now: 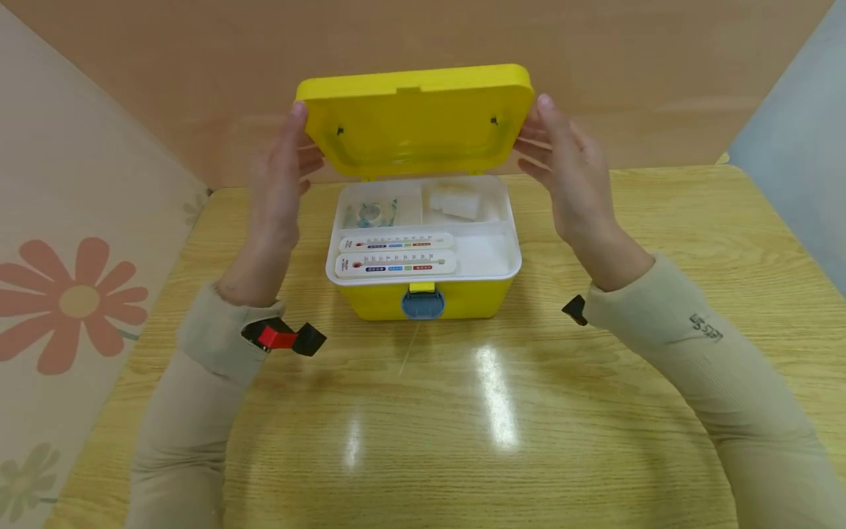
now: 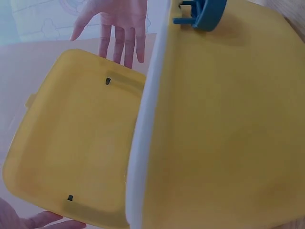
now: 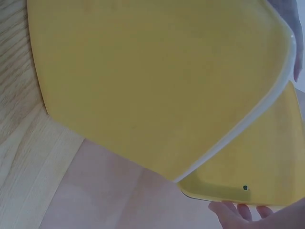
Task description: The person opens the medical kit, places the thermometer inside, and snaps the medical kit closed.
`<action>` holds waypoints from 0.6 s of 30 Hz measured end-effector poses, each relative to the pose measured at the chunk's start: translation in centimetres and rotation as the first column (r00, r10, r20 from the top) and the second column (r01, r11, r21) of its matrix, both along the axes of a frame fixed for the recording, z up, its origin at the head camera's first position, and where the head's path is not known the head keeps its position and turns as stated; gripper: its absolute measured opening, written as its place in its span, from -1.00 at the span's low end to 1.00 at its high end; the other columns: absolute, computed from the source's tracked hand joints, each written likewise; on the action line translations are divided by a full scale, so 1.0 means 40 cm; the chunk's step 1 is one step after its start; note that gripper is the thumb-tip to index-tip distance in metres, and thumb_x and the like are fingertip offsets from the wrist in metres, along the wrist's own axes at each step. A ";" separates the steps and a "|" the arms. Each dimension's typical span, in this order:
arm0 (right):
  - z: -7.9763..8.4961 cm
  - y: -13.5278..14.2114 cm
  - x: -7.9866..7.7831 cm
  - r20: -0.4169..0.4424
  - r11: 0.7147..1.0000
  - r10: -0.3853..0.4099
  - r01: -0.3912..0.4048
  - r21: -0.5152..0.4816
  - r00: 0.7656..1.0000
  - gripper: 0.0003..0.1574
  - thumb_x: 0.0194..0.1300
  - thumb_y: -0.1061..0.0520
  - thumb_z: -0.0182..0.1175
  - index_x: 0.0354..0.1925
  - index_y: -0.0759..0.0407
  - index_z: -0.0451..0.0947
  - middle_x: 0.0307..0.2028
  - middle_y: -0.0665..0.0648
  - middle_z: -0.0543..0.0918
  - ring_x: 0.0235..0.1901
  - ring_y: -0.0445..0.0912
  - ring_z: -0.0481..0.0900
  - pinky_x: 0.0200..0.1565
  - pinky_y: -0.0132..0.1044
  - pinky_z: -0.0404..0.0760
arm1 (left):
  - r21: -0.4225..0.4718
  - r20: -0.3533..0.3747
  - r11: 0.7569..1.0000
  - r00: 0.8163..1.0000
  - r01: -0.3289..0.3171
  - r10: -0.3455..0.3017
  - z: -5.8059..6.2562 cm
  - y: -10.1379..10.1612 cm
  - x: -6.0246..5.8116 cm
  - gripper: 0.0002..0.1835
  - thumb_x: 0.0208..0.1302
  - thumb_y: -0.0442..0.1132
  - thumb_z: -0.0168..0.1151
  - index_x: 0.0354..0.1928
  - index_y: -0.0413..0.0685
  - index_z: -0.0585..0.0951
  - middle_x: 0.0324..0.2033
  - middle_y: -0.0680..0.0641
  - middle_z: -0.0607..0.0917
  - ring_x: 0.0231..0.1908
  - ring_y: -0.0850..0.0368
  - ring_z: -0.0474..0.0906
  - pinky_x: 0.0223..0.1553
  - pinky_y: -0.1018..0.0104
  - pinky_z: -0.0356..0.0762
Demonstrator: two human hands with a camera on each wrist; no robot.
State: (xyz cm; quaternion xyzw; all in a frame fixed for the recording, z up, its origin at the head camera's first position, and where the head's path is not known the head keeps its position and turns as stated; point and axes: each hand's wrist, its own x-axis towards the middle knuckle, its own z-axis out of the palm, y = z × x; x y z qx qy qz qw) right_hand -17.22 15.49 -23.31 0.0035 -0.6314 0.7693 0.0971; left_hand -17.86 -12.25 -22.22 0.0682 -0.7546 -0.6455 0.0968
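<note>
A yellow box (image 1: 357, 305) with a white rim and a grey-blue latch (image 1: 424, 303) stands on the table, its yellow lid (image 1: 416, 128) raised and tilted back. At the lid's left edge is my left hand (image 1: 276, 180), thumb up against the corner and fingers extended. My right hand (image 1: 573, 173) is at the right edge, its fingers straight too; in the right wrist view its fingertips (image 3: 244, 212) lie along the lid's edge. Inside the white tray (image 1: 485, 253) are two thermometer strips (image 1: 396, 262), a clear packet (image 1: 370, 213) and small white pieces (image 1: 456, 202).
The wooden table (image 1: 423, 441) meets a tan wall (image 1: 628, 81) just behind the box. A panel with flower prints (image 1: 79, 301) borders the left side, and a pale wall (image 1: 800, 154) the right.
</note>
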 end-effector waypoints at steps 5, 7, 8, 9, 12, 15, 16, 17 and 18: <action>0.000 0.002 0.012 -0.005 1.000 0.010 -0.010 0.009 1.000 -0.58 0.36 -0.12 0.13 -0.07 0.18 0.57 -0.01 0.13 0.60 0.12 0.06 0.53 0.25 -0.14 0.46 | -0.118 -0.037 0.993 0.999 -0.017 0.013 -0.001 -0.007 0.015 -0.42 0.31 0.30 -0.03 -0.04 0.00 0.68 -0.01 0.01 0.69 -0.02 0.15 0.54 0.02 0.22 0.37; 0.001 0.003 0.015 -0.006 1.000 0.016 -0.016 0.011 1.000 -0.58 0.35 -0.12 0.14 -0.07 0.18 0.57 -0.02 0.13 0.59 0.11 0.06 0.53 0.26 -0.13 0.46 | -0.144 -0.055 0.989 0.998 -0.018 0.010 -0.003 -0.009 0.020 -0.41 0.32 0.29 -0.03 -0.08 -0.05 0.68 -0.02 -0.01 0.69 -0.03 0.14 0.55 0.01 0.22 0.37; 0.001 0.003 0.017 -0.007 1.000 0.020 -0.020 0.016 1.000 -0.58 0.35 -0.12 0.14 -0.06 0.18 0.57 -0.02 0.13 0.59 0.11 0.06 0.53 0.26 -0.13 0.45 | -0.152 -0.058 0.988 0.998 -0.020 0.011 -0.004 -0.010 0.023 -0.41 0.32 0.29 -0.03 -0.08 -0.06 0.68 -0.02 -0.01 0.69 -0.03 0.14 0.55 0.01 0.22 0.36; 0.001 0.003 0.019 -0.007 1.000 0.023 -0.023 0.018 1.000 -0.57 0.35 -0.12 0.15 -0.05 0.17 0.57 -0.02 0.12 0.59 0.12 0.06 0.53 0.26 -0.12 0.45 | -0.151 -0.062 0.988 0.998 -0.021 0.012 -0.005 -0.011 0.026 -0.41 0.32 0.28 -0.03 -0.09 -0.06 0.69 -0.03 -0.01 0.69 -0.03 0.14 0.56 0.02 0.22 0.36; 0.001 0.003 0.023 -0.006 0.999 0.031 -0.031 0.021 0.999 -0.59 0.33 -0.10 0.17 -0.06 0.18 0.57 -0.05 0.11 0.60 0.11 0.07 0.53 0.27 -0.10 0.44 | -0.143 -0.072 0.989 0.997 -0.027 0.016 -0.008 -0.013 0.033 -0.43 0.32 0.26 -0.01 -0.08 -0.05 0.69 -0.07 -0.02 0.69 -0.03 0.14 0.56 0.06 0.21 0.35; 0.000 0.003 0.028 0.000 0.999 0.033 -0.033 0.022 0.999 -0.62 0.30 -0.07 0.21 -0.14 0.21 0.55 -0.06 0.10 0.59 0.11 0.07 0.53 0.28 -0.07 0.42 | -0.133 -0.080 0.991 0.997 -0.024 0.013 -0.011 -0.016 0.039 -0.45 0.32 0.24 0.02 -0.07 -0.07 0.69 -0.11 -0.04 0.69 -0.04 0.12 0.56 0.12 0.20 0.35; -0.001 0.003 0.030 0.003 0.999 0.033 -0.033 0.025 0.999 -0.63 0.30 -0.07 0.22 -0.17 0.22 0.54 -0.05 0.10 0.59 0.11 0.07 0.53 0.28 -0.06 0.42 | -0.140 -0.086 0.990 0.996 -0.020 0.008 -0.012 -0.017 0.041 -0.45 0.32 0.24 0.03 -0.05 -0.08 0.68 -0.11 -0.04 0.69 -0.04 0.12 0.55 0.14 0.20 0.35; -0.001 0.003 0.033 0.006 0.999 0.034 -0.034 0.030 0.999 -0.63 0.29 -0.07 0.23 -0.20 0.24 0.53 -0.04 0.10 0.58 0.12 0.07 0.53 0.29 -0.05 0.41 | -0.145 -0.088 0.989 0.996 -0.015 0.003 -0.013 -0.017 0.044 -0.45 0.32 0.23 0.03 -0.03 -0.07 0.68 -0.10 -0.05 0.69 -0.03 0.11 0.55 0.17 0.20 0.35; -0.002 0.003 0.035 0.008 0.999 0.034 -0.034 0.036 0.999 -0.62 0.28 -0.07 0.24 -0.23 0.24 0.52 -0.02 0.11 0.58 0.12 0.07 0.53 0.29 -0.04 0.41 | -0.145 -0.089 0.989 0.996 -0.010 -0.003 -0.014 -0.018 0.046 -0.45 0.32 0.22 0.04 -0.01 -0.08 0.67 -0.09 -0.06 0.68 -0.02 0.11 0.55 0.19 0.20 0.34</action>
